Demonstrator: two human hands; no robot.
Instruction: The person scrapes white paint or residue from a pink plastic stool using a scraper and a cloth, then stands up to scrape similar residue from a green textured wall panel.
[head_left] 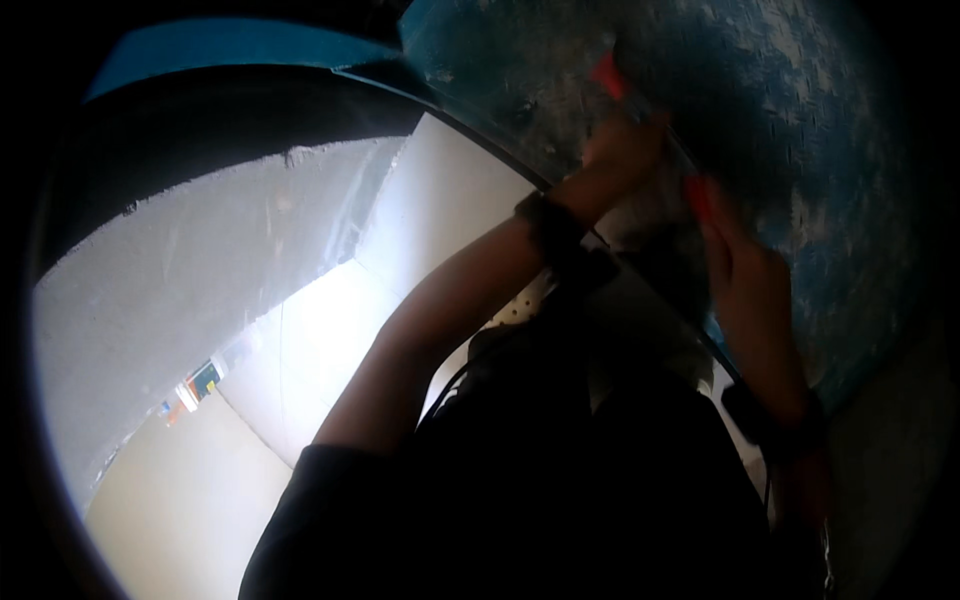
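Red-handled tool [697,197] — right hand [745,265] clamped on near end; left hand [625,150] farther off, grip not discernible — over worn blue plate [800,210].

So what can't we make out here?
All head view:
Red handle, red tip: blur and shadow hide whether they're one tool.
Left grip: exact hold lost to blur and shadow.
Blue plate: far side cut off by top edge.
Colored items: too small, beside glare.
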